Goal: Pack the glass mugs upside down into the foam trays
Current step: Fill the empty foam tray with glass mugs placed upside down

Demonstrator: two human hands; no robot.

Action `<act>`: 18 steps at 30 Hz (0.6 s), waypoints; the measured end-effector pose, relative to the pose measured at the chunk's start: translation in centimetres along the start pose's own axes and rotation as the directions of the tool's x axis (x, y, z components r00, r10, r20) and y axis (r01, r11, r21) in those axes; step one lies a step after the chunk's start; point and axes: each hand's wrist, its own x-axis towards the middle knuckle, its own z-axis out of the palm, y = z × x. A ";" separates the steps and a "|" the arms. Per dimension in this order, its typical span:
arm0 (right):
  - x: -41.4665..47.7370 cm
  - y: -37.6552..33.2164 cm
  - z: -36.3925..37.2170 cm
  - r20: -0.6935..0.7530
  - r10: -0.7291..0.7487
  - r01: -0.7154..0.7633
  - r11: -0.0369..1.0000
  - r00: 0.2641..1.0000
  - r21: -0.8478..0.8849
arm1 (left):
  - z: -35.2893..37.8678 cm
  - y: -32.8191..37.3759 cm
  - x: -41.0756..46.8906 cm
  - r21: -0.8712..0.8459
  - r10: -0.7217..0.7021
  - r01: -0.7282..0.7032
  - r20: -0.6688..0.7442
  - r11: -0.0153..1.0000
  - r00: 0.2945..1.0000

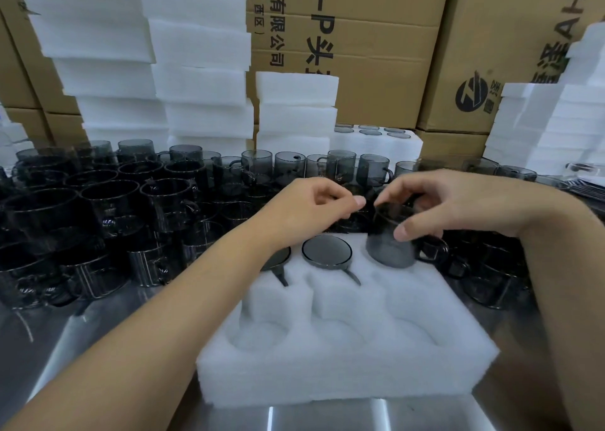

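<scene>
One mug [389, 250] gripped by right hand [442, 208] (at foam tray [360, 365]); left hand [311, 204] grasp unclear.

Two smoky mugs [326, 251] inverted in white foam tray [343, 375], third mug [389, 250] at far-right pocket.

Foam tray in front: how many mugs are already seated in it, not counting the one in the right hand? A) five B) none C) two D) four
C. In the foam tray the far row's left mug and middle mug sit base up. The right hand grips a third mug at the far right pocket, and the near row's pockets hold nothing.
</scene>
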 end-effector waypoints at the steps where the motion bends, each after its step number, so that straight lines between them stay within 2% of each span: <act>1: 0.0 0.0 0.0 0.028 0.004 -0.003 1.000 1.000 -0.014 | 0.0 0.0 0.0 0.026 -0.008 0.007 0.023 1.000 1.000; 12: 0.2 -0.5 0.6 0.082 0.037 -0.032 0.998 0.996 -0.063 | 0.0 0.4 -0.7 0.248 -0.092 0.042 0.193 0.968 0.977; 18: 0.4 -0.4 0.9 0.081 0.083 -0.079 0.996 0.993 -0.043 | 0.0 0.4 -0.5 0.298 -0.118 0.053 0.206 0.953 0.971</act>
